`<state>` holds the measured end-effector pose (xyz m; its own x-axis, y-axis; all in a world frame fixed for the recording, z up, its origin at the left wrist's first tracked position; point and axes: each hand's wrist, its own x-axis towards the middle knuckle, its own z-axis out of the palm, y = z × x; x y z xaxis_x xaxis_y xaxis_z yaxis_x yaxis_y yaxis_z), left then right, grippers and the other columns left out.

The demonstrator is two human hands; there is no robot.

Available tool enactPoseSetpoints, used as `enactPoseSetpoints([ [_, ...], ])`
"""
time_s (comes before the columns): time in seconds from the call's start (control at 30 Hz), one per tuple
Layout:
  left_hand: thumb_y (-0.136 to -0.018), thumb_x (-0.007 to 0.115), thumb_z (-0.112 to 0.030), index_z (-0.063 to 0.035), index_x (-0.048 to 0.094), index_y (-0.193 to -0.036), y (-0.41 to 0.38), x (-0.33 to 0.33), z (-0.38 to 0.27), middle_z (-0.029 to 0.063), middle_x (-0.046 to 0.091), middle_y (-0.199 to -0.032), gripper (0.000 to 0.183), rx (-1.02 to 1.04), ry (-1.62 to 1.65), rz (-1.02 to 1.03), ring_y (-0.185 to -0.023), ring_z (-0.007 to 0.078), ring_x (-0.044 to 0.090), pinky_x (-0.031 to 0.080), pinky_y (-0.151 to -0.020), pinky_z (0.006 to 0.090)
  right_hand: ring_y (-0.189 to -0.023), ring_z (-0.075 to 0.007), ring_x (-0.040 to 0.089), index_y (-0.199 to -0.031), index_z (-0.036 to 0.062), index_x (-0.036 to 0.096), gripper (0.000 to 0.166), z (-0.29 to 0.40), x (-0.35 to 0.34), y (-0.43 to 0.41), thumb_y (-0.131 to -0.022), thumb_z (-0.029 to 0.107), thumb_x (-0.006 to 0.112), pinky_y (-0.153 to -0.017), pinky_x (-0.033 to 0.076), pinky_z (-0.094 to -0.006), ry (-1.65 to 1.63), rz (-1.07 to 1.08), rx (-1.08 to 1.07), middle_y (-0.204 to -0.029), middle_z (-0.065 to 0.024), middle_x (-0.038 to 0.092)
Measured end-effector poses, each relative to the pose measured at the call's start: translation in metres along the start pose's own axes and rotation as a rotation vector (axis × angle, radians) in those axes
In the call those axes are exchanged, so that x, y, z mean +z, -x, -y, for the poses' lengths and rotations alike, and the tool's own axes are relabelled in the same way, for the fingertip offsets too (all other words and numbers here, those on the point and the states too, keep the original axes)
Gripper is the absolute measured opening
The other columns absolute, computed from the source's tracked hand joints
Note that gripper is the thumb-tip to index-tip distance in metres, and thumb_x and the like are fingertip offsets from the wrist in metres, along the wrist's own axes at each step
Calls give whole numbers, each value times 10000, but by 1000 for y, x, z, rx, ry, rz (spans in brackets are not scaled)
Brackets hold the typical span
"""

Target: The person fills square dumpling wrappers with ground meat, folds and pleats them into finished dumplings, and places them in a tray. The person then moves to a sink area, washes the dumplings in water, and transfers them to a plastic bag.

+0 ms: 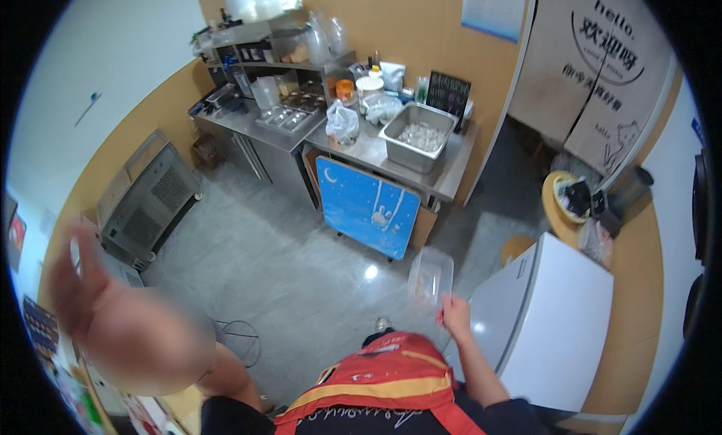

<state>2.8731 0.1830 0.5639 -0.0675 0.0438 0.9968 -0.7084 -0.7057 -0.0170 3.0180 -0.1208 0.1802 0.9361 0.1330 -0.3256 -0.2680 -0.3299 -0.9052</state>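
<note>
My right hand [456, 316] grips the near rim of a clear plastic container [431, 277]. The container hangs over the floor, left of a white chest-type appliance [555, 328], and a little residue or moisture seems to show inside. My left hand [84, 283] is raised close to the camera at the left; it is blurred, a gap shows between its fingers, and a smeared patch hides much of it. I see nothing held there. Below me is my red apron [389, 367] with a yellow band.
A steel counter [372, 153] at the back bears a deep steel pan [414, 158] of clear pieces, jars and bags. A blue picture board [366, 209] leans below it. A metal machine on casters [152, 192] stands left. A fabric curtain [586, 79] covers the doorway. A cable [242, 339] lies on the floor.
</note>
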Motion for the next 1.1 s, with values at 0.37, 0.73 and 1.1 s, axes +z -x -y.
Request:
enactPoseSetpoints([
  [0.37,-998,489,-241,42,493,-1231,402,84,285,143,657,-1059,367,-1680,202,943,-898,178,649,510,-778,291,-423,-201,594,-707,-6,594,280,155,171,-278,-893,129,434,-450,488,-348,150,108,16,-539,-119,621],
  [0.73,-888,614,-213,28,636,-1060,503,154,639,191,690,-955,297,-1594,170,1109,-870,279,679,524,-772,345,-582,-340,648,-921,-30,607,214,147,326,-561,-917,128,464,-636,520,-458,227,-343,136,-595,-179,627],
  [1.1,-859,578,-141,69,632,-1016,559,189,777,44,628,-740,268,-1867,253,920,-641,94,555,455,-597,248,-822,-445,633,-1164,17,572,322,206,418,-669,-913,207,503,-734,492,-521,349,-348,242,-838,-271,652],
])
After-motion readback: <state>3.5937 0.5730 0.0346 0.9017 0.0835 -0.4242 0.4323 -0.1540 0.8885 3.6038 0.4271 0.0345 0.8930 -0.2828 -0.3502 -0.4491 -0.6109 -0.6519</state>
